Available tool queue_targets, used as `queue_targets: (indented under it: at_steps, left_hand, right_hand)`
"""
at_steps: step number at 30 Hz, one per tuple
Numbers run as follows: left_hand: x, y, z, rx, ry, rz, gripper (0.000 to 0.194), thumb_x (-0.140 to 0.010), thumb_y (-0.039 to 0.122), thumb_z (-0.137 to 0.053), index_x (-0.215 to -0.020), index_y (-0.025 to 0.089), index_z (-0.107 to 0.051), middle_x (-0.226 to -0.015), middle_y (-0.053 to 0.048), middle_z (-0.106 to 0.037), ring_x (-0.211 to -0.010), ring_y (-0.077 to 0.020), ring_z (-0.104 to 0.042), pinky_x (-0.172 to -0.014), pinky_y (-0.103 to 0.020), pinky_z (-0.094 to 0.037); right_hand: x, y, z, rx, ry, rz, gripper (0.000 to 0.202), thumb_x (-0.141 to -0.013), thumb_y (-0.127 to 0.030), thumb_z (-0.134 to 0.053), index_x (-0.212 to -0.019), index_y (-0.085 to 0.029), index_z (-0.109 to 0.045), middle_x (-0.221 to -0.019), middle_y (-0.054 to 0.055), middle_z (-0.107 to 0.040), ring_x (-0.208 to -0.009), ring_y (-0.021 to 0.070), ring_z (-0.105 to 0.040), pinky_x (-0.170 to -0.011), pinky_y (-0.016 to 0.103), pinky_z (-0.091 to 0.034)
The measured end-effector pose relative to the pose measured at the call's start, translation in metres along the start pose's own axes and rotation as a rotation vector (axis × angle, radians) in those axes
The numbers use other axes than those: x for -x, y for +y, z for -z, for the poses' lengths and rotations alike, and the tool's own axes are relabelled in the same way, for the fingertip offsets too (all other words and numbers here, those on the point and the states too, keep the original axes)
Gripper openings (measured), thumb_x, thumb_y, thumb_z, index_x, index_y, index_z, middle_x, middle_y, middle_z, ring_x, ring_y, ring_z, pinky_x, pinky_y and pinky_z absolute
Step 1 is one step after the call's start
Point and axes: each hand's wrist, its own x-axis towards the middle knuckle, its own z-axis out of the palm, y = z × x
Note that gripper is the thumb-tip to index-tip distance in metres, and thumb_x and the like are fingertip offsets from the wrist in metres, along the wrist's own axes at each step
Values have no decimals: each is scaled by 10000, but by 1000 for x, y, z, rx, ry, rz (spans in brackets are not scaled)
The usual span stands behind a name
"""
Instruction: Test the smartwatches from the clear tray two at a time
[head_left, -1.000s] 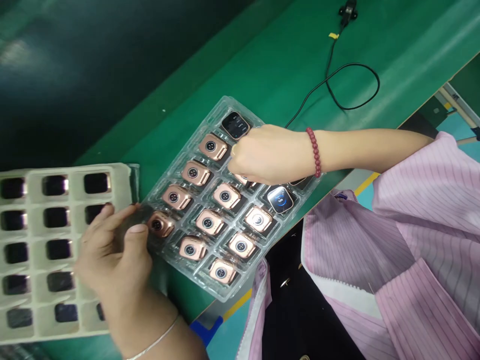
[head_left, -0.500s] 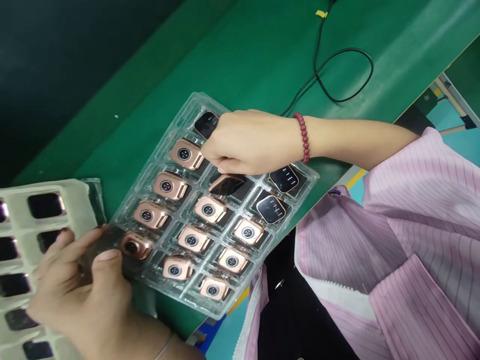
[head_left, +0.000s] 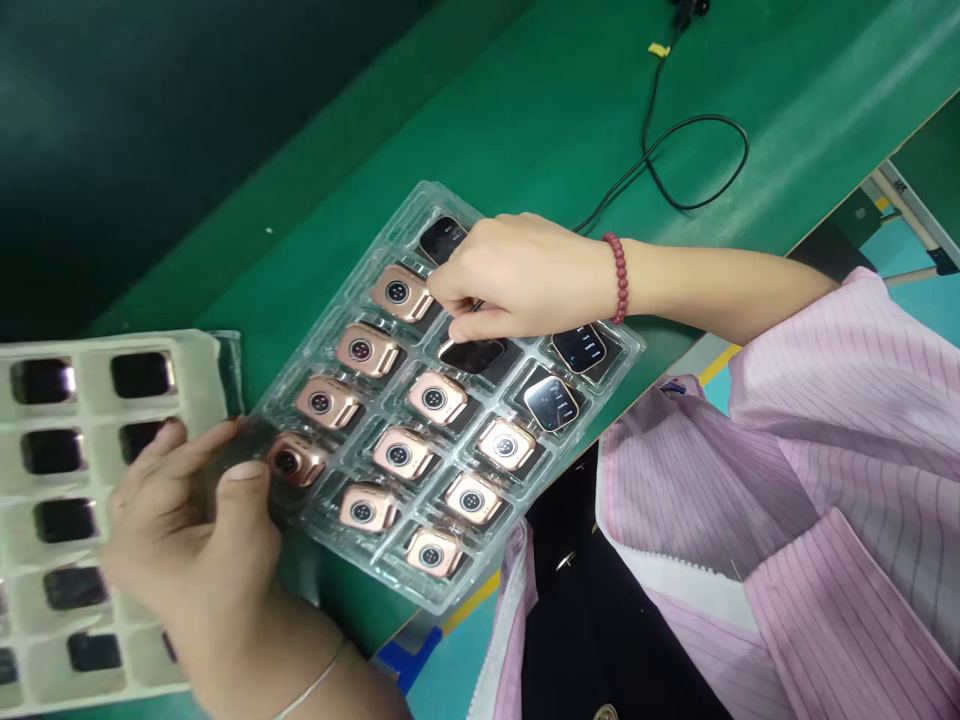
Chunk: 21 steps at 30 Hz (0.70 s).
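Observation:
A clear plastic tray (head_left: 450,595) lies slanted on the table, holding several rose-gold smartwatches, most with their round sensor backs up. My left hand (head_left: 199,540) grips its left corner between thumb and fingers, near a shaded watch (head_left: 296,460). Over the tray's upper part, my right hand (head_left: 517,275) is closed, palm down. A black cable (head_left: 611,195) runs behind it, and a dark bit shows between thumb and forefinger. Just below the thumb lies a dark-screened watch (head_left: 476,355). Beside this hand, two watches (head_left: 551,402) show lit text on their screens.
At the left stands a cream tray (head_left: 97,400) with several dark-screened watches in its pockets. The cable loops over the green table (head_left: 540,110) and has a yellow tag (head_left: 658,50). The table's edge runs diagonally beside my pink striped clothing (head_left: 810,480).
The view has shifted, so both trays appear farther right. My right thumb now shows more apart from the forefinger, and the watch beneath it looks flatter. My left hand keeps its hold on the tray.

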Motion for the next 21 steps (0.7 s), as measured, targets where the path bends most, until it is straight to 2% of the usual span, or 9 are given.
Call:
queue_targets:
  at_steps: [2, 5, 8, 12, 15, 17, 21]
  left_hand:
    - [0, 2, 0, 6, 24, -45, 447, -876, 468, -609, -1271, 308, -745, -1315, 0, -754, -1430, -382, -550, -1242, -596, -403]
    - [-1, -2, -2, -15, 79, -84, 447, -868, 479, -633, -1224, 243, -766, -1259, -42, -777, -1386, -404, -589, -1211, -640, -423]
    - [-3, -9, -5, -55, 81, -97, 437, -879, 447, -623, -1207, 192, -759, -1239, -87, -775, -1376, -391, -602, -1186, -623, -446]
    - [-3, -15, -5, -71, 29, -113, 390, -924, 423, -591, -1186, 172, -736, -1220, -108, -772, -1382, -363, -596, -1181, -601, -451]
    - [-4, -17, -5, -58, -3, -118, 397, -959, 440, -553, -1203, 172, -714, -1244, -116, -761, -1395, -328, -583, -1187, -565, -456]
    - [-5, -17, -4, -44, -22, -122, 404, -975, 453, -524, -1221, 189, -705, -1270, -109, -751, -1418, -318, -559, -1203, -537, -444]
    - [-6, -16, -3, -27, -47, -138, 426, -985, 475, -504, -1251, 206, -700, -1274, -101, -752, -1434, -326, -538, -1211, -535, -430]
  right_hand:
    - [-3, 5, -8, -9, 101, 16, 220, -1058, -243, -441, -989, -194, -644, -898, 30, -623, -985, 237, -657, -793, 320, -417]
    - [-13, 11, -11, -50, 178, 76, 181, -1017, -162, -462, -980, -193, -637, -907, 19, -630, -989, 231, -658, -828, 334, -430]
    - [-27, 13, -2, -89, 223, 130, 166, -986, -126, -485, -951, -181, -637, -869, 11, -631, -949, 214, -643, -831, 328, -424]
    - [-44, 14, 10, -87, 249, 147, 130, -960, -154, -557, -861, -178, -638, -825, 26, -637, -858, 194, -601, -788, 308, -405]
    - [-50, 14, 11, -77, 235, 139, 133, -936, -163, -593, -815, -165, -646, -834, 36, -645, -803, 184, -582, -754, 305, -386]
    - [-49, 13, 11, -56, 170, 123, 145, -938, -177, -605, -806, -157, -662, -856, 48, -663, -783, 179, -584, -720, 296, -371]
    - [-40, 12, 14, 127, 73, 29, 193, -967, -213, -576, -826, -163, -698, -910, 75, -692, -724, 179, -563, -623, 301, -285]
